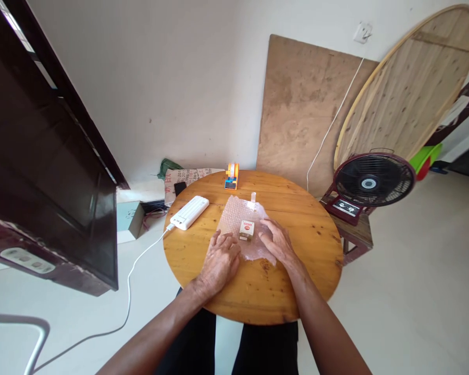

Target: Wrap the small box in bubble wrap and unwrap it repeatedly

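A small white box [247, 229] with a red mark sits near the middle of a sheet of bubble wrap [233, 212] on the round wooden table. My left hand [220, 259] rests palm down over the wrap's left edge, its fingers laid out beside the box. On the other side, my right hand [277, 241] lies on the wrap's right part, thumb and fingers apart, holding nothing. Neither hand touches the box. At the sheet's far edge a short strip of clear tape [253, 197] sticks up.
An orange tape dispenser [232, 177] stands at the far side of the wooden table [250, 307]. To the left lies a white power strip [189, 212], its cable running to the floor. A dark fan [369, 181] stands on a stool at right. Boards lean on the wall.
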